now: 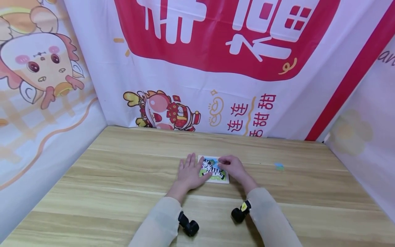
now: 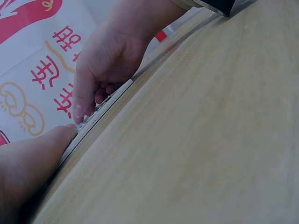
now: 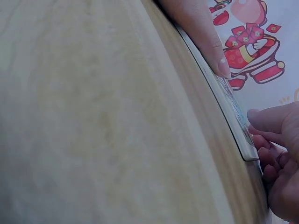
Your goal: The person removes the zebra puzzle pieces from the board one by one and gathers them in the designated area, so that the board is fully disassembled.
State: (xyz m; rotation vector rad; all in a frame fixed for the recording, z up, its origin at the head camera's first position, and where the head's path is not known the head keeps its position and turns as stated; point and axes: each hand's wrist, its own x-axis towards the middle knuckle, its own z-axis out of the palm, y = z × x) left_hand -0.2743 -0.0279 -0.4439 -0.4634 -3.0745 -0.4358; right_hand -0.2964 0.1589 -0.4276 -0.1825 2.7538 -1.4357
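A zebra picture puzzle (image 1: 213,171) in a pale square frame lies flat on the table. My left hand (image 1: 190,174) rests at its left side with fingers spread, the thumb lying over the picture. At the upper right of the puzzle, my right hand (image 1: 232,167) has its fingers curled and pinches a small bluish puzzle piece, mostly hidden by the fingertips. The right wrist view shows the right thumb (image 3: 271,119) and forefinger close to the frame's edge (image 3: 247,151). A loose blue-green puzzle piece (image 1: 279,166) lies farther right.
The wood-grain table (image 1: 108,192) extends around the puzzle. A printed cloth (image 1: 197,79) hangs along the table's back edge, with more cloth on the left (image 1: 74,127) and right sides. Black wrist cameras (image 1: 189,224) are strapped at both sleeves.
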